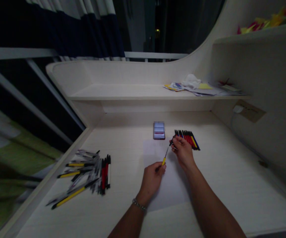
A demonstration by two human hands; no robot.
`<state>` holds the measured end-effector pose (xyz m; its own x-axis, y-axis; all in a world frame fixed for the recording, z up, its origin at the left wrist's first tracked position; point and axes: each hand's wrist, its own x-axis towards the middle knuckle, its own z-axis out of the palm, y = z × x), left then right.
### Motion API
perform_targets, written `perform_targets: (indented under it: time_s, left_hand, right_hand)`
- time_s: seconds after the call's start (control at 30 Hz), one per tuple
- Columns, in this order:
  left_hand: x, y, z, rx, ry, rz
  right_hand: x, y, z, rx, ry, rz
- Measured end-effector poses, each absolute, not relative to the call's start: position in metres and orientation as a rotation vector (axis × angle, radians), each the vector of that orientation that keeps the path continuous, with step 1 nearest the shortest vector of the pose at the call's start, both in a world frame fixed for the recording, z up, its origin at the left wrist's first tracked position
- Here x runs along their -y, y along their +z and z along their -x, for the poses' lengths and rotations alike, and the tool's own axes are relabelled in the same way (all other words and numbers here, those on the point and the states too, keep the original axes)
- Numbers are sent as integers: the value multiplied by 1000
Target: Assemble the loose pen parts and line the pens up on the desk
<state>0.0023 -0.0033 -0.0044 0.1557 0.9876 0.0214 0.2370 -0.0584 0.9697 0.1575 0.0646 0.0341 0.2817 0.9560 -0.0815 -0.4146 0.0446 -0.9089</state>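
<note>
My left hand (152,178) is closed on the yellow end of a pen (166,155). My right hand (182,150) pinches the same pen's dark far end. The pen slants over a white sheet of paper (167,191) on the desk. Just beyond my right hand lies a neat row of several pens (189,138), black, red, yellow and blue. A phone (159,130) with a lit screen lies to the left of that row.
A loose heap of several pens (88,173) lies at the desk's left edge. A raised shelf (133,92) behind carries papers and a white cloth (191,81). A side wall with a label (250,110) closes the right.
</note>
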Motion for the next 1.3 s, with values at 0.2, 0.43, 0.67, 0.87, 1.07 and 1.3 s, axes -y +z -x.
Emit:
perform_targets:
  time_s: [0.2, 0.43, 0.67, 0.87, 1.07, 1.3]
  left_hand:
    - [3, -4, -3, -1240, 1014, -1486]
    - [3, -2, -2, -1249, 1021, -1475]
    - [2, 1, 0, -1258, 1056, -1460]
    - [2, 3, -1, -1234, 1055, -1454]
    - [3, 3, -2, -1160, 1052, -1358]
    - [3, 1, -4, -1118, 1075, -1245]
  right_hand:
    - [-64, 32, -155, 700, 1189, 1060]
    - [-60, 31, -151, 815, 1190, 1102]
    - [-54, 30, -141, 1001, 1265, 1103]
    - [-53, 29, -140, 1015, 1312, 1095]
    - [-53, 26, -145, 1020, 1403, 1012]
    - [-54, 23, -144, 1124, 1372, 1055]
